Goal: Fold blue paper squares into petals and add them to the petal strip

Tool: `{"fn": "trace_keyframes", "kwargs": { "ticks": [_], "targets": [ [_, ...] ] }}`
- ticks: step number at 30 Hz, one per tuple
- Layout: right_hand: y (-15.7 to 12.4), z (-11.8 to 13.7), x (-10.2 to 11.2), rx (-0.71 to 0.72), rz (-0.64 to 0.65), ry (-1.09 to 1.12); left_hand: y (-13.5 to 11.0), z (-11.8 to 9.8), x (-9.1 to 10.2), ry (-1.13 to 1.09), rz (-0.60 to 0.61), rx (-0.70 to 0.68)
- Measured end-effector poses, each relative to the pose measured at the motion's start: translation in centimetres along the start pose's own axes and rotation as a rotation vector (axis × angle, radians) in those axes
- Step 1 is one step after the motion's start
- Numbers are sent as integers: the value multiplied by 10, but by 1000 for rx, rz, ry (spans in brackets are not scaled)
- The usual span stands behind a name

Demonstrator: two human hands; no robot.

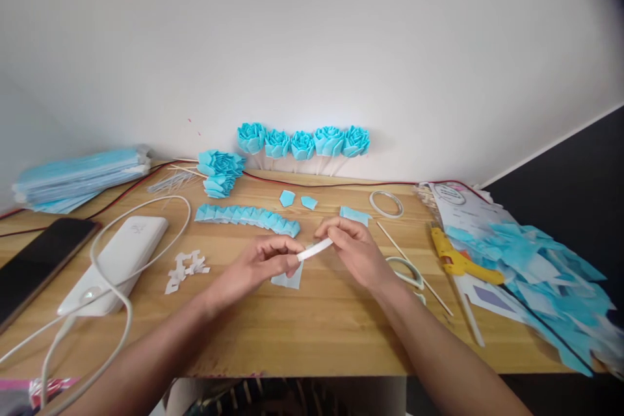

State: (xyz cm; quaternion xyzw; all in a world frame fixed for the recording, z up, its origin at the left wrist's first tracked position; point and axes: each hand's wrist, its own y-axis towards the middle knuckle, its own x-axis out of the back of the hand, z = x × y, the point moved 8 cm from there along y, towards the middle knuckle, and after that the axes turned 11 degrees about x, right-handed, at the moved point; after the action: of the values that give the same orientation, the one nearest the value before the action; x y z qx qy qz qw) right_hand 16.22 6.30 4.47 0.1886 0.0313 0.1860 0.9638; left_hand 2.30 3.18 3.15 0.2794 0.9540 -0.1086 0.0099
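A short white strip is stretched between my two hands above the middle of the table. My left hand pinches one end between thumb and fingers. The other end sits in the closed fingers of my right hand. Under the strip lies a pale blue piece of thin fabric, partly hidden by my left fingers. Just behind my left hand is a row of overlapping light blue petals. Another blue piece rests behind my right hand, and two cut petals lie farther back.
Several blue fabric flowers lean on the wall; more flowers lie left of them. At left are stacked masks, a phone, a power bank and white scraps. Tape rolls, a yellow glue gun and blue pieces are right.
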Motion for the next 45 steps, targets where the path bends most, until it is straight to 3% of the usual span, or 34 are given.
{"fn": "trace_keyframes", "kwargs": {
  "ticks": [10,20,45],
  "targets": [
    [2,20,-9,110,145,-123,1,-6,-4,84,34,36],
    [1,22,-12,124,140,-83,4,2,8,91,-70,30],
    [0,26,-12,143,104,-144,5,4,5,21,-20,-42]
  ]
}}
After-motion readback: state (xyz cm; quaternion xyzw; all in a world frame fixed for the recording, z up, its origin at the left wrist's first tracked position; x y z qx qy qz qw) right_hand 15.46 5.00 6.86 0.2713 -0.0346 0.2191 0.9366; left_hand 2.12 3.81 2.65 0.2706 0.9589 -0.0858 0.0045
